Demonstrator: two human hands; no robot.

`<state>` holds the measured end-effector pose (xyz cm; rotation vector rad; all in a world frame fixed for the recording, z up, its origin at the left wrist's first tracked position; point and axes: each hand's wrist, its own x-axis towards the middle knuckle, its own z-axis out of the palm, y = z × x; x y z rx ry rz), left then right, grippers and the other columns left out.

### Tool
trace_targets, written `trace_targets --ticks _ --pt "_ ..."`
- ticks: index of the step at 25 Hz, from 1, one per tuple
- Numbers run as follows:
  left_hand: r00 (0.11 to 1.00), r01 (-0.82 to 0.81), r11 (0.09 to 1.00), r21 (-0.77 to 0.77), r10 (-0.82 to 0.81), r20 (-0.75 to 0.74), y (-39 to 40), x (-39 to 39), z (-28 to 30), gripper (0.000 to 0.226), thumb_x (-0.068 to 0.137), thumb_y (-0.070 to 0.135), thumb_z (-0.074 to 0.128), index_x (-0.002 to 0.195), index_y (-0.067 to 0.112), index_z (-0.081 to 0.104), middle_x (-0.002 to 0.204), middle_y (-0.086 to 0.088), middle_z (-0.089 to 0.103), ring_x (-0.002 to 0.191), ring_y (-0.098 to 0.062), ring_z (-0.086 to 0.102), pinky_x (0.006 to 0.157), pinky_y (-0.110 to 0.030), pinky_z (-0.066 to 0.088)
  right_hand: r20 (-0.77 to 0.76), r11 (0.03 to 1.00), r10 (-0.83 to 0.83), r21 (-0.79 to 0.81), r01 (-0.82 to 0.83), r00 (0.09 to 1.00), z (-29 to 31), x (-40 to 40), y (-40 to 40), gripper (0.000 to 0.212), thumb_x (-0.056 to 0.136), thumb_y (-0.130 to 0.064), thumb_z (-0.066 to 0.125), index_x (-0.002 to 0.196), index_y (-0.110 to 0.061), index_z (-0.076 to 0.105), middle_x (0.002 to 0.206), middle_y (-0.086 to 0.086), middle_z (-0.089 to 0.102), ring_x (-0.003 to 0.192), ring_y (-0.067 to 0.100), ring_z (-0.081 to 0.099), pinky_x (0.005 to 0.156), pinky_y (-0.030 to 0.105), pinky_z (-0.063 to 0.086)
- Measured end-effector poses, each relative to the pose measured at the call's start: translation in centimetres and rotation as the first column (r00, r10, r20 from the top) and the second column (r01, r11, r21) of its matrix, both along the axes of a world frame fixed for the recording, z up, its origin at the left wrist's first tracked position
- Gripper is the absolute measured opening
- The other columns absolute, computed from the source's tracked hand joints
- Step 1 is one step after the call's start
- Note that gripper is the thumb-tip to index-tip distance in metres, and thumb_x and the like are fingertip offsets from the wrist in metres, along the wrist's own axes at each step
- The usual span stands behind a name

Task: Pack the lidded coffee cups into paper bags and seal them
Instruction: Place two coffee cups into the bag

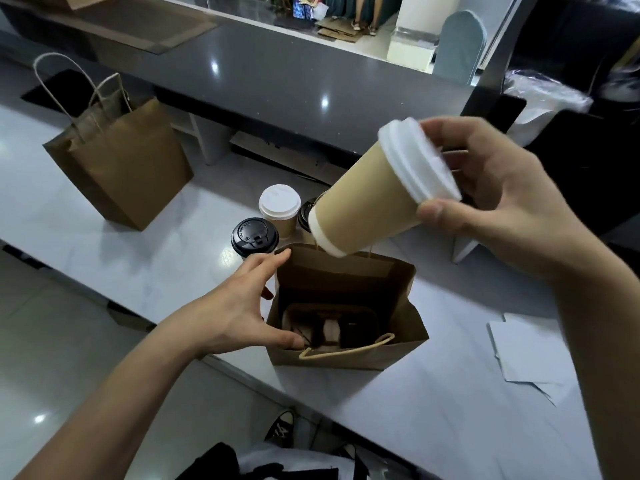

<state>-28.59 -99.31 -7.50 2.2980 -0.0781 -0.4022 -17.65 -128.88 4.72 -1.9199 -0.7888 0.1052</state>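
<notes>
My right hand (pixel 498 199) grips a tan paper cup with a white lid (pixel 367 199) by the lid, tilted, its base just above the mouth of an open brown paper bag (pixel 346 355). A cardboard cup carrier (pixel 332 323) lies in the bag's bottom. My left hand (pixel 239 306) holds the bag's left edge, thumb on the near rim and fingers on the far corner. Behind the bag stand a black-lidded cup (pixel 254 237), a white-lidded cup (pixel 280 206) and another dark-lidded cup (pixel 305 216), mostly hidden.
A second brown paper bag (pixel 117 168) with twine handles stands at the left on the white counter (pixel 138 268). White paper sheets (pixel 526 355) lie at the right. A raised grey ledge (pixel 277 74) runs along the back.
</notes>
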Motion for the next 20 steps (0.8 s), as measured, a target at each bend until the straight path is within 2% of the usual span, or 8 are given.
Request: trace_targets --ticks 2,7,11,13,16,20 --pt "1.000 0.004 1.000 -0.006 -0.004 0.007 0.2 0.1 -0.2 0.126 0.059 0.056 0.092 0.159 0.043 0.016 0.147 0.022 0.026 0.117 0.003 0.048 0.088 -0.022 0.055 -0.028 0.992 0.066 -0.105 -0.068 0.997 -0.7 -0.4 1.0 0.077 0.074 -0.048 0.082 0.141 -0.027 0.051 0.133 -0.005 0.060 0.124 0.018 0.059 0.106 0.042 0.049" --pt "1.000 0.010 1.000 -0.023 -0.010 0.007 0.5 0.0 -0.6 0.130 0.054 0.063 0.090 0.159 0.046 0.014 0.146 0.023 0.026 0.116 0.002 0.049 0.090 -0.023 0.055 -0.036 0.909 0.150 -0.387 -0.152 0.988 -3.0 -1.3 3.4 0.078 0.075 -0.048 0.085 0.142 -0.036 0.046 0.134 -0.020 0.048 0.127 0.000 0.047 0.102 0.018 0.042" --pt "1.000 0.015 1.000 -0.028 -0.015 0.007 0.7 -0.1 -0.8 0.129 0.058 0.059 0.092 0.159 0.045 0.013 0.150 0.022 0.024 0.118 0.002 0.049 0.089 -0.020 0.053 -0.004 0.804 0.237 -0.561 -0.198 0.972 -5.3 -1.3 4.9 0.084 0.072 -0.056 0.081 0.143 -0.041 0.039 0.135 -0.024 0.041 0.126 0.003 0.046 0.105 0.029 0.045" --pt "1.000 0.009 0.999 -0.036 -0.009 0.008 0.7 -0.2 -1.0 0.131 0.057 0.062 0.091 0.160 0.044 0.012 0.151 0.022 0.023 0.119 0.000 0.049 0.092 -0.024 0.054 -0.016 0.747 0.269 -0.628 -0.219 0.963 -6.4 -1.3 5.6 0.087 0.073 -0.060 0.079 0.146 -0.040 0.036 0.137 -0.023 0.039 0.123 0.003 0.046 0.105 0.029 0.045" --pt "1.000 0.009 0.999 -0.054 -0.008 0.012 0.7 -0.4 -1.1 0.133 0.055 0.067 0.089 0.160 0.043 0.011 0.152 0.025 0.021 0.123 -0.001 0.047 0.097 -0.028 0.053 -0.008 0.660 0.320 -0.716 -0.229 0.947 -8.1 -1.6 6.9 0.091 0.075 -0.057 0.080 0.149 -0.036 0.031 0.143 -0.018 0.038 0.124 0.008 0.048 0.101 0.027 0.044" --pt "1.000 0.013 0.998 -0.055 -0.011 0.020 0.7 -0.3 -1.3 0.131 0.059 0.060 0.091 0.161 0.041 0.011 0.153 0.026 0.020 0.126 0.000 0.044 0.092 -0.020 0.051 0.016 0.567 0.395 -0.791 -0.230 0.919 -10.2 -1.7 8.5 0.092 0.077 -0.050 0.081 0.150 -0.028 0.030 0.142 -0.006 0.042 0.119 0.020 0.055 0.096 0.037 0.050"
